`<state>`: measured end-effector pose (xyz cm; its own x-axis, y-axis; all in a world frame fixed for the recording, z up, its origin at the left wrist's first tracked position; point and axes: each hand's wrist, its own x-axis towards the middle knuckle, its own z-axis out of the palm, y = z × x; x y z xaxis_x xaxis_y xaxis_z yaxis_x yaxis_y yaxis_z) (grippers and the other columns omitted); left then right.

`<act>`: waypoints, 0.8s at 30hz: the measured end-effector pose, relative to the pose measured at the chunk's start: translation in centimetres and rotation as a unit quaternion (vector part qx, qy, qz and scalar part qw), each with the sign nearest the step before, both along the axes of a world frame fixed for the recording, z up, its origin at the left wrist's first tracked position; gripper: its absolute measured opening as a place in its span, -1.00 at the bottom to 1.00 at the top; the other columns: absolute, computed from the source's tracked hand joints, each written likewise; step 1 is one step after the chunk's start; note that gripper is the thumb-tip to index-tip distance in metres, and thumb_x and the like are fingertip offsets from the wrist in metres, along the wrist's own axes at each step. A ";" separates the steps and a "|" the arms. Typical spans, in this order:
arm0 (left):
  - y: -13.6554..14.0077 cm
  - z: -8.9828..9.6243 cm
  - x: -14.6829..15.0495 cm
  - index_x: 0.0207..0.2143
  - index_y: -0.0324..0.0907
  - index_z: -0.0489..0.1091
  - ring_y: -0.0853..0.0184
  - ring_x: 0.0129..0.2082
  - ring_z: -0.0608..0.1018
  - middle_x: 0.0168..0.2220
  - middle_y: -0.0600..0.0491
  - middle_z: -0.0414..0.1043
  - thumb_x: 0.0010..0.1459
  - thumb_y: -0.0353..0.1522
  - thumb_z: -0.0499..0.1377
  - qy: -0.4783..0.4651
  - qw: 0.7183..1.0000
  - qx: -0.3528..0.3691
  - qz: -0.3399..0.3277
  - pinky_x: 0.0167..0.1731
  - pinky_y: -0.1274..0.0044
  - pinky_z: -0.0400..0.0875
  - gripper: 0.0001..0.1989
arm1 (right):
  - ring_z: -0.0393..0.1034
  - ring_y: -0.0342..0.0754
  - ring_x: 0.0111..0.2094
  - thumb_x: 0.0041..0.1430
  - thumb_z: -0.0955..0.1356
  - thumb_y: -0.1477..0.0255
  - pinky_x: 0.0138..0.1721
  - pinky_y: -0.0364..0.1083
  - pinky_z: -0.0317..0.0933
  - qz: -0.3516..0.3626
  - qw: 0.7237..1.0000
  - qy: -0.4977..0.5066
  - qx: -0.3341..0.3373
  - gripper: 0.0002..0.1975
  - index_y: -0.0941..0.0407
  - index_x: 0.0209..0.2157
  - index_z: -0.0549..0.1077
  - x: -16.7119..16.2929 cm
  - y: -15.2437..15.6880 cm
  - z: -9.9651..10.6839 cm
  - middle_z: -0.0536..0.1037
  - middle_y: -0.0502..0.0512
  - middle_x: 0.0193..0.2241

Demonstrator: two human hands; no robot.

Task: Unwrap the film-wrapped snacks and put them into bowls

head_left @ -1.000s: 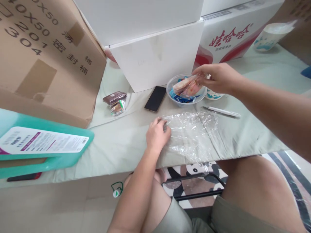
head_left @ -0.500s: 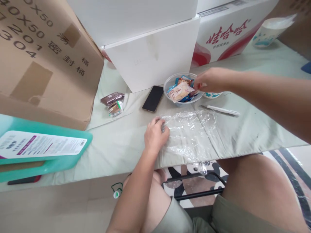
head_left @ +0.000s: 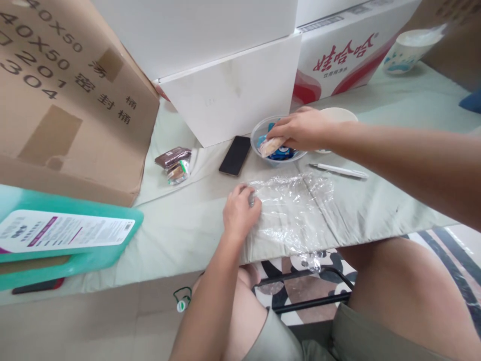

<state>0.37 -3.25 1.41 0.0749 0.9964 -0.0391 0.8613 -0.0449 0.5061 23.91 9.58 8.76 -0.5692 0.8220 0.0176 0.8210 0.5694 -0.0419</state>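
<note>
My right hand reaches over a clear plastic bowl, its fingers closed on a pale wrapped snack packet. Blue packets lie beneath it in the bowl. On the cloth in front, my left hand has its fingers curled at the left edge of a crumpled clear plastic bag. That bag lies flat and hangs a little over the table edge. Just behind the bowl's right side stands a paper cup, partly covered by my right arm.
A phone lies left of the bowl, with wrapped snacks farther left. A white pen rests right of the bag. White boxes, a cardboard box and a green jug stand around. Another cup is back right.
My right hand has moved left from the cup beside the bowl to the pale snack packet and closed on it. My left hand has stayed on the bag.
</note>
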 end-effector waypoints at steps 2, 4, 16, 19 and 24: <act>-0.1 0.0 -0.1 0.00 -0.07 0.53 0.10 0.14 0.51 0.19 0.03 0.44 0.20 -0.38 0.12 -0.002 1.000 -0.005 -0.003 0.12 0.32 0.44 -0.66 | 0.48 0.18 -0.01 0.28 0.28 0.37 -0.06 0.10 0.29 -0.035 0.999 0.031 0.025 -0.66 0.00 0.06 0.49 -0.2 -0.4 1.5 0.57 0.15 0.02; -0.1 0.0 -0.2 0.02 -0.08 0.53 0.10 0.15 0.50 0.19 0.03 0.44 0.21 -0.38 0.11 -0.003 1.000 -0.008 -0.005 0.13 0.32 0.43 -0.65 | 0.48 0.17 -0.09 0.29 0.27 0.31 -0.12 0.08 0.30 -0.080 0.993 0.071 0.051 -0.74 0.06 -0.08 0.50 -0.3 -0.8 3.5 0.58 0.21 -0.11; -0.1 0.4 -0.1 0.02 -0.03 0.54 0.14 0.17 0.48 0.23 0.06 0.42 0.21 -0.37 0.13 0.002 1.000 -0.029 0.005 0.18 0.35 0.41 -0.65 | 0.49 0.16 -0.18 0.20 0.37 0.22 -0.20 0.03 0.28 -0.141 0.981 -0.067 -0.118 -0.69 0.06 -0.09 0.56 -2.3 -1.0 3.7 0.58 0.14 -0.28; 0.0 0.2 -0.2 -0.01 -0.04 0.55 0.10 0.17 0.49 0.21 0.02 0.43 0.19 -0.38 0.14 -0.008 1.000 -0.022 0.000 0.18 0.30 0.41 -0.66 | 0.51 0.21 -0.15 0.09 0.46 0.22 -0.21 0.06 0.32 -0.156 0.981 -0.076 -0.089 -0.70 0.03 -0.14 0.58 -4.0 -0.4 2.2 0.59 0.13 -0.26; 0.6 -0.3 -0.7 -0.05 -0.08 0.55 0.14 0.00 0.58 0.17 -0.03 0.45 0.18 -0.38 0.15 -0.064 0.998 0.004 0.009 0.06 0.32 0.47 -0.70 | 0.48 0.24 -0.04 0.08 0.45 0.29 -0.02 0.19 0.30 -0.128 0.989 -0.074 0.005 -0.80 0.11 -0.29 0.52 -5.4 -2.2 3.1 0.59 0.17 -0.19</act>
